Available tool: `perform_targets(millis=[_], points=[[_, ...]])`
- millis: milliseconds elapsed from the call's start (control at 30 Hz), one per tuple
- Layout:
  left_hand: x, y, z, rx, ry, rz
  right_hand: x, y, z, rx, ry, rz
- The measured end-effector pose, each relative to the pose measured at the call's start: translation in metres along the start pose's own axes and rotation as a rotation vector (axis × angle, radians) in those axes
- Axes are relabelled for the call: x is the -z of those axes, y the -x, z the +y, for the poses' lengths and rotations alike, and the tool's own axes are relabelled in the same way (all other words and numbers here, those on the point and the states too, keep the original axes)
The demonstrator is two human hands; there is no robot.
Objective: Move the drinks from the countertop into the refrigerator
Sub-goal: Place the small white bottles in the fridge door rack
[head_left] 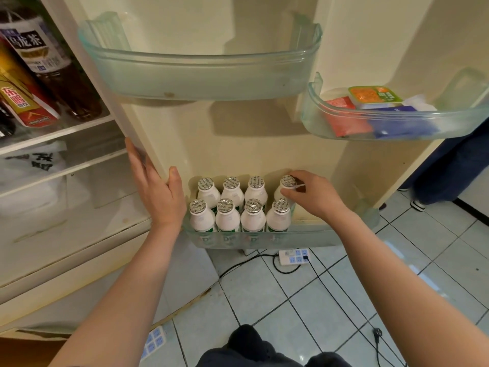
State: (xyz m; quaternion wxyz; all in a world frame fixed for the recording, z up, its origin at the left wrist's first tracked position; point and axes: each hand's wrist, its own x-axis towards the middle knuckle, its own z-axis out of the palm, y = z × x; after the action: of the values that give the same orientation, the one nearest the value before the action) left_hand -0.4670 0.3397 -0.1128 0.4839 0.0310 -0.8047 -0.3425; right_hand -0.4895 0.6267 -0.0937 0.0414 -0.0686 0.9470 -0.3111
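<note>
Dark brown tea bottle (50,64) lies top left inside the fridge body, with a red-and-gold bottle (23,104) below it, both on a glass shelf (53,136). White plastic bag (34,165) with black print sits one level down.

Left hand (156,192): fingers straight and flat along the hinge-side edge of the open door (264,144), thumb spread onto the inner face. Nothing gripped, just resting on the door.

Door centre: upper bin (201,72), clear greenish plastic, spans most of the width.

Lower bin (264,241) at the door's bottom holds the drinks: eight white bottles (228,218) with foil caps, upright, in two rows of four, packed touching, filling the bin's left part.

Right hand (315,194): thumb and fingertips pinch the back-right bottle (277,193) at the neck, just under its cap. That bottle is upright in line with the back row. Can't tell if its base is seated, since the front row hides it.

Right of that, higher up: small bin (312,120) with a red sachet (344,120), an orange tub (373,96) with a green rim, and a blue pack (402,123).

Floor (344,300): pale blue tile. White power strip (293,256) under the lower bin has a black cable plugged in. Far right, a shoe (418,205) below dark blue cloth.
</note>
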Motion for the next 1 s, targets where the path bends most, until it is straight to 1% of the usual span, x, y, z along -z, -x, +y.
perform_targets(millis=[267,733,900,1000], points=[[0.002,-0.001,0.002,0.002,-0.021,-0.009,0.0,-0.011,-0.002,0.041,-0.047,-0.122],[0.003,-0.002,0.004,0.009,-0.014,-0.006,-0.001,-0.01,0.004,0.104,-0.046,-0.139],[0.002,-0.002,0.004,0.046,-0.017,-0.008,0.001,-0.01,0.004,0.091,-0.108,-0.164],[0.003,-0.002,0.004,0.029,-0.018,-0.001,0.002,-0.012,0.003,0.068,-0.12,-0.186]])
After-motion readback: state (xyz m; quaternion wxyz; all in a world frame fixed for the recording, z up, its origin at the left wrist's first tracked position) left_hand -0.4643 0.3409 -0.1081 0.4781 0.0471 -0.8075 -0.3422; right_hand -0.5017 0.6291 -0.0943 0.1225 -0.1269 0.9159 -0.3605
